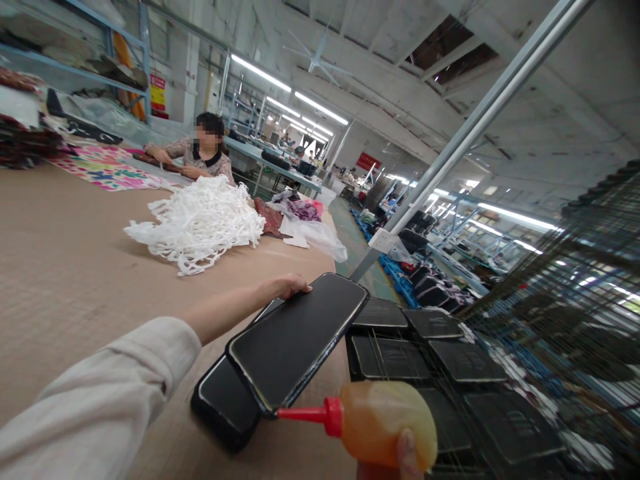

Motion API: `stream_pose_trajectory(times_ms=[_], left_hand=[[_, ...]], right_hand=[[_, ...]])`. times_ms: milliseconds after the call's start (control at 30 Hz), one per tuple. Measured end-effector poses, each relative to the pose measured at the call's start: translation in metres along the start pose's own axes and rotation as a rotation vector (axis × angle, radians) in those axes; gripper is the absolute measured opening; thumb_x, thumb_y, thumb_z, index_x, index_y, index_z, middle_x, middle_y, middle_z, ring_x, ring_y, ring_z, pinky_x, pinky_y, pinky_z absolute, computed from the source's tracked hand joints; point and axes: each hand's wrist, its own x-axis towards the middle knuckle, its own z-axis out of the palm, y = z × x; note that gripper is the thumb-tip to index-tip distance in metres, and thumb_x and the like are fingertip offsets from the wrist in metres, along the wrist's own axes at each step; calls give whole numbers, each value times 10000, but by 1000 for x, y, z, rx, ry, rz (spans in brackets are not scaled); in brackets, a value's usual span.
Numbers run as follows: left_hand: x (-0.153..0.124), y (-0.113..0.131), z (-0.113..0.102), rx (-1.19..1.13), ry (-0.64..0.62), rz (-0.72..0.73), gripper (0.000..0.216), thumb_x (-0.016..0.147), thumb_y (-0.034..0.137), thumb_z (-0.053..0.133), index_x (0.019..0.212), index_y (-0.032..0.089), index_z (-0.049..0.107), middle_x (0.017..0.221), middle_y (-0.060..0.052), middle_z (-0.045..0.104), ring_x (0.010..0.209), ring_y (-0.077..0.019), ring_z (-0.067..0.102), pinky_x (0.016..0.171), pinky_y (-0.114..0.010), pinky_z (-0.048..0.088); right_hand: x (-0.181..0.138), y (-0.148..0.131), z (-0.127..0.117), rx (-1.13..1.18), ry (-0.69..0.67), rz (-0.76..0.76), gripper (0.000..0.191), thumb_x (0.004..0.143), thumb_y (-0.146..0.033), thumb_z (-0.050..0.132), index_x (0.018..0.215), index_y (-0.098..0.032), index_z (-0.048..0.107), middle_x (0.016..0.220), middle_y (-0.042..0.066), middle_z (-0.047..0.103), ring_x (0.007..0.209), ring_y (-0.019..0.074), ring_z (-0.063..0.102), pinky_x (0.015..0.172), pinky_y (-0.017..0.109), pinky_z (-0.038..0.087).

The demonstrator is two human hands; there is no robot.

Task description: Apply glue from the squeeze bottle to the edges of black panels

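**Squeeze bottle (385,423) held to the corner of a black panel (300,337)**

The bottle, with amber contents showing, is grasped by the right hand (407,453), whose fingers are curled against it and partly cut off by the bottom of the view. Its red nozzle (303,415) is pointed left, the tip at the panel's near corner; whether contact is made cannot be told. The panel is set askew over a lower panel (225,400) at the edge of the brown table (125,287). Its far left edge is gripped by the left hand (295,285), closed on the rim with most fingers hidden. To the right, more black panels (390,357) are laid out in rows beside the table. Farther off, white strips (205,220) are heaped on the table. Beyond them, a brown item (157,162) is handled by a co-worker (185,160), near spread patterned fabric (110,167). In the distance, workbenches (270,160) are lit by long ceiling lamps (320,107).
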Motion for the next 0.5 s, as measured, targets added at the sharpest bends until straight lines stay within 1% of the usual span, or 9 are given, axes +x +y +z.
stream_pose_trajectory(times_ms=[33,67,133,200,233,267,333,400,500], left_hand=[[-1,-1,-1,1,10,5,120,792,279,557,830,166,549,774,-67,669,759,-213,640,733,-337,473],[-3,-1,-2,4,20,8,128,780,286,572,821,168,546,760,-61,662,747,-211,637,726,-332,470],[-6,-3,-4,11,41,10,115,773,278,566,801,170,540,717,-49,641,721,-204,627,703,-319,466],[-8,-5,-6,22,60,5,86,772,255,537,783,169,536,671,-42,619,693,-199,613,672,-309,461],[-9,-6,-6,28,67,4,80,766,248,526,775,169,536,652,-41,610,683,-198,605,656,-305,458],[-10,-6,-6,32,69,5,81,755,248,522,768,169,538,640,-40,605,676,-197,599,642,-301,455],[-12,-6,-4,34,58,10,101,719,262,527,752,169,546,629,-40,604,659,-199,593,615,-295,454],[-15,-3,1,31,29,19,124,683,279,529,725,166,560,619,-42,609,627,-200,589,587,-293,454],[-20,0,9,19,-43,31,163,650,302,517,664,156,588,599,-57,616,581,-207,582,546,-294,449]], right_hand=[[3,-7,3,53,43,35,268,749,-461,572,937,-275,621,761,12,657,691,255,648,536,390,569],[7,-15,7,132,115,77,264,749,-462,574,906,-256,625,779,24,661,684,243,648,530,371,566],[20,-35,17,322,296,166,268,721,-444,619,878,-227,625,817,35,666,687,214,645,534,326,558],[34,-55,27,483,465,252,316,671,-403,676,915,-210,622,890,32,665,734,190,642,567,288,554],[41,-63,32,533,510,289,357,649,-386,696,946,-202,618,930,32,659,770,184,639,586,273,552],[48,-69,35,560,521,314,399,632,-375,711,972,-193,612,963,35,651,809,182,633,606,262,548],[60,-74,40,552,488,310,442,614,-360,736,993,-176,603,1002,41,634,873,180,616,642,244,538],[70,-71,40,493,427,245,447,614,-345,752,992,-164,595,1043,48,613,926,181,593,685,244,527],[79,-63,38,405,379,159,451,615,-329,766,994,-165,585,1062,39,588,955,181,570,735,266,513]])
